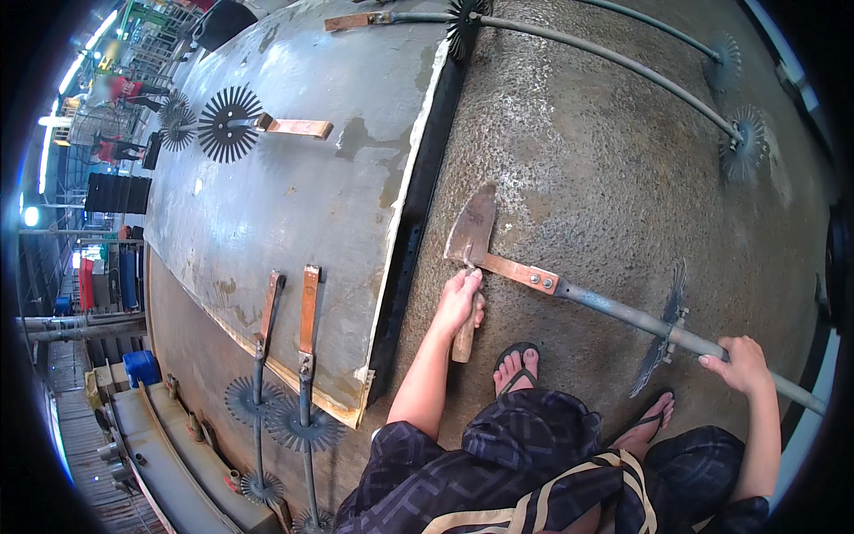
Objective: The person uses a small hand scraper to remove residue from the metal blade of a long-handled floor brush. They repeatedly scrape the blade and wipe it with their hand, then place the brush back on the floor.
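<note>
My left hand [460, 303] is closed round the wooden handle of a trowel [472, 227] with a worn, rust-brown blade. The blade's lower edge is at the tip of a copper-coloured flat bar [516, 271], bolted to the end of a grey metal pipe [614, 311]. Whether blade and bar touch, I cannot tell. Farther along the pipe is a toothed metal disc [660, 338], seen nearly edge-on. Beyond that disc, my right hand [743, 365] grips the pipe, its fingers wrapped round it.
A grey metal-topped table [294, 205] stands to the left, with similar rods and a toothed disc [229, 125] lying on or across it. Another long rod [614, 67] spans from the table over the rough wet floor [578, 178]. Two people in red [120, 89] are far left.
</note>
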### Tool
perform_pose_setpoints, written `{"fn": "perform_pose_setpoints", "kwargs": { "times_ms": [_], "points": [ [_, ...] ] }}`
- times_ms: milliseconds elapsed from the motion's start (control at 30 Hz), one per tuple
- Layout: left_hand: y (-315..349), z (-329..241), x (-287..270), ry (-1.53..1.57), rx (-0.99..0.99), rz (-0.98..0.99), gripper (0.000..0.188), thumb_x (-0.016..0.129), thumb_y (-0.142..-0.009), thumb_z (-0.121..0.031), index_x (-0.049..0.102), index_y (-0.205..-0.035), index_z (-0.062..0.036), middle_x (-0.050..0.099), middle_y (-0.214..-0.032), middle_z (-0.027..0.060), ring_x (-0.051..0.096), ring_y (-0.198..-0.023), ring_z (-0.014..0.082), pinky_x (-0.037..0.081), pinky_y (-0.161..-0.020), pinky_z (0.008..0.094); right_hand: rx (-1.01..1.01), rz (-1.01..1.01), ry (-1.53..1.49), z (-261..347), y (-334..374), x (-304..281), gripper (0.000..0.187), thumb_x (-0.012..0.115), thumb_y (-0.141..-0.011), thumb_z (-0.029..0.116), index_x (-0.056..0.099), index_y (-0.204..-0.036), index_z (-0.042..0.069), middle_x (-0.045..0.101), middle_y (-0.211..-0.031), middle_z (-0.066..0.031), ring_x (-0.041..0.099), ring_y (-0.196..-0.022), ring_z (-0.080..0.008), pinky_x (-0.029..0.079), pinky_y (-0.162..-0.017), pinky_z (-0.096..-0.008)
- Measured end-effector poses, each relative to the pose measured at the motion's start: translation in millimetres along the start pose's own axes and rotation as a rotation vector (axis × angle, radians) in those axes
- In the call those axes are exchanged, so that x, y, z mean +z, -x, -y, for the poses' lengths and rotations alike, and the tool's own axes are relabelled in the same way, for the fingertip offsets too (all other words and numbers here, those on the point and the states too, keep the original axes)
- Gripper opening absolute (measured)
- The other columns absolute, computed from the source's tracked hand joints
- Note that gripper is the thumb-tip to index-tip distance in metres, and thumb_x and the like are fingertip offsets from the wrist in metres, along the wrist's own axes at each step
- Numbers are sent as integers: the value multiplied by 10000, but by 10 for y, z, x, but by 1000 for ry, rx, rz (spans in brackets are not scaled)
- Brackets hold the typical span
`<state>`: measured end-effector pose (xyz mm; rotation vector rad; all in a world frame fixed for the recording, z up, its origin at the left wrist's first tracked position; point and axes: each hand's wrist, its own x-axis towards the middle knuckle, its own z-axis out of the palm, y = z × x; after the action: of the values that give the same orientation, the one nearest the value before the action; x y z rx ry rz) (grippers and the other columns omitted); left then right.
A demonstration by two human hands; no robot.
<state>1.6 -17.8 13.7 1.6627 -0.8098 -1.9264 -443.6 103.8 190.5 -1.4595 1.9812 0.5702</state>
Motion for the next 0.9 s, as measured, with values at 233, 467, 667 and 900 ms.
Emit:
{"fn": "perform_pose_setpoints", "kwargs": {
  "times_ms": [233,467,667,900],
  "points": [
    [-93,149,-58,125,40,-8,301,458,-955,-366,441,-831,-92,455,-514,58,426,-340,168,356,-315,295,-7,20,-21,-50,-43,25,537,680,-699,539,660,-771,8,609,-677,-217,619,-762,-393,476,-739,-454],
    [-162,325,-85,176,118,-96,297,453,-961,-364,429,-823,-102,442,-510,50,423,-337,167,363,-316,292,-1,41,-14,-66,-64,24,549,674,-703,548,664,-784,5,619,-701,-218,620,-779,-395,477,-750,-453],
    [-208,432,-79,133,181,-113,308,442,-966,-377,433,-826,-103,461,-534,50,440,-348,165,378,-333,286,-15,44,-9,-74,-80,18,566,660,-703,569,672,-806,12,623,-708,-215,621,-792,-392,475,-764,-450],
    [-186,404,-31,192,137,-139,300,442,-965,-367,425,-817,-107,456,-533,53,432,-354,170,374,-337,291,-11,56,1,-79,-68,18,567,656,-712,567,675,-846,17,631,-743,-221,617,-819,-398,469,-788,-451]
  ]
}}
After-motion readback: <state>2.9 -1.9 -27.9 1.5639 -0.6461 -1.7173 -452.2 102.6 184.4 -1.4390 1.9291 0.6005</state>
